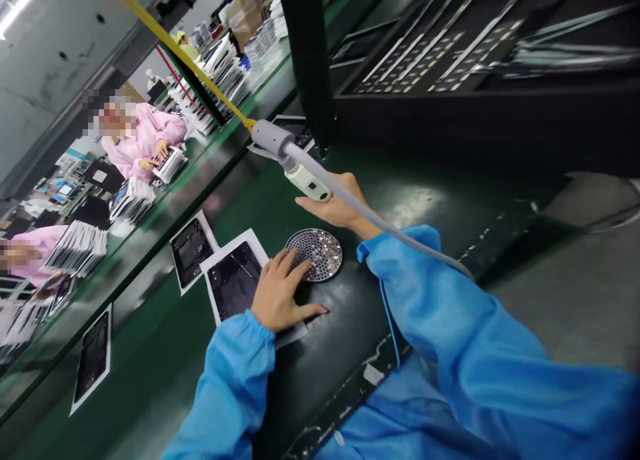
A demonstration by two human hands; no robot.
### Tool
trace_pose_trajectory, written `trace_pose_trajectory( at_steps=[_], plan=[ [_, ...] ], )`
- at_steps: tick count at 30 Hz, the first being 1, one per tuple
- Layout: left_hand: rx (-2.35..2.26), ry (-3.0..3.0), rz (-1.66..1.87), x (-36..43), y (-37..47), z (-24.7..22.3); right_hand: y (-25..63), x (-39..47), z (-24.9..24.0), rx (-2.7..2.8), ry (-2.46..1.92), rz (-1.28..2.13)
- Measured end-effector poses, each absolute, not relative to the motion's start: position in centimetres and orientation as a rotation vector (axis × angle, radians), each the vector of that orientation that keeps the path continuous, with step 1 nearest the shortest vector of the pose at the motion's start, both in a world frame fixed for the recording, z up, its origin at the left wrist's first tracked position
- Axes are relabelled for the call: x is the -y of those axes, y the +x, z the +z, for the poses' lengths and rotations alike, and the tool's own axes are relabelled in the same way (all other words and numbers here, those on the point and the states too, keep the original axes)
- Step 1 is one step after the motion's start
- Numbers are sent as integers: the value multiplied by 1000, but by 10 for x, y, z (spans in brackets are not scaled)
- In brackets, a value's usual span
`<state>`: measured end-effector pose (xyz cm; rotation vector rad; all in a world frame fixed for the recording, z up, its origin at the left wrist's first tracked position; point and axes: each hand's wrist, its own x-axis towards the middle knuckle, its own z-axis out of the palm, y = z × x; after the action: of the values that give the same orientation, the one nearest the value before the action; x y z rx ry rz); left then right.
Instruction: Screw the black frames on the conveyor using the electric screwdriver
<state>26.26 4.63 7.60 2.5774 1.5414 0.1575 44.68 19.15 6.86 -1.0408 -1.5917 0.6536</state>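
Observation:
My left hand lies with fingers apart at the left edge of a round perforated metal dish. Small shiny pieces, perhaps screws, lie in that dish. Under and beside this hand is a black device panel in a white frame. My right hand is closed around the lower part of a pale electric screwdriver, just beyond the dish. A grey cable and a yellow cord run from the tool's upper end. Its tip is hidden.
More framed panels lie along the green bench, one close by and one farther left. A black tray of strips and small parts stands at upper right beside a dark post. Across the line, people in pink work among stacked panels.

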Motion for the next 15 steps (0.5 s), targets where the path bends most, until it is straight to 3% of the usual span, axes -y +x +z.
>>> trace_pose_trajectory(
  at_steps=[5, 15],
  plan=[
    [-1552, 2577, 175, -111, 299, 53, 452, -190, 76, 1574, -1010, 687],
    [-1590, 2406, 721, -132, 295, 41, 453, -191, 83, 1561, -1222, 587]
  ],
)
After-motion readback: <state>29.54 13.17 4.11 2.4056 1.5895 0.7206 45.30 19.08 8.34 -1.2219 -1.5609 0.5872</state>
